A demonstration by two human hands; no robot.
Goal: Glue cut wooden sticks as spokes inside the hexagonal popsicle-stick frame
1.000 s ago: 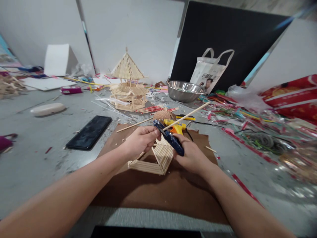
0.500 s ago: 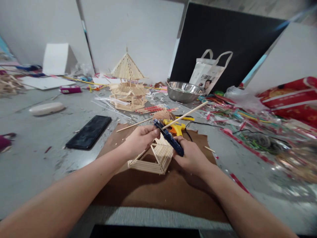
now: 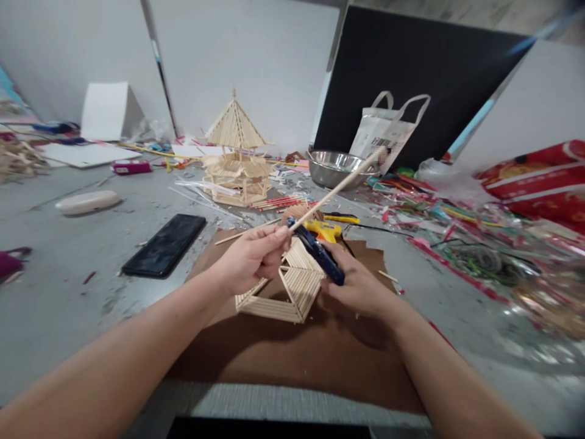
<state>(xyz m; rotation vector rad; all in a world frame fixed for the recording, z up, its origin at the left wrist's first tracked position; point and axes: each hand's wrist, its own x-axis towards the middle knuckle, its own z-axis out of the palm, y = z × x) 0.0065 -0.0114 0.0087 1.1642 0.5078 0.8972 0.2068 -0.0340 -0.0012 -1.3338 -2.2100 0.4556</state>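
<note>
My left hand [image 3: 253, 255] is closed, pinching one end of a thin wooden stick [image 3: 336, 190] between thumb and fingers. The stick slants up and away to the right. My right hand [image 3: 359, 274] grips a dark blue pliers-like cutter [image 3: 320, 253]; its tip is by the held end of the stick, close to my left fingertips. Whether the jaws touch the stick, I cannot tell. Below both hands, a flat polygonal frame of wooden sticks [image 3: 269, 308] lies on a brown sheet [image 3: 297, 366], some sections filled with sticks side by side. My left hand hides part of it.
A yellow glue gun [image 3: 323, 230] lies just beyond the cutter. Farther back stand a wooden-stick pavilion model [image 3: 235, 128] and a metal bowl [image 3: 336, 177]. A black phone [image 3: 164, 245] is at the left. Plastic scraps and strips [image 3: 475, 244] cover the right side.
My left hand has shifted slightly, now pinching the stick's near end. The stick has moved left and points up more steeply. The cutter has shifted slightly right, still in my right hand.
</note>
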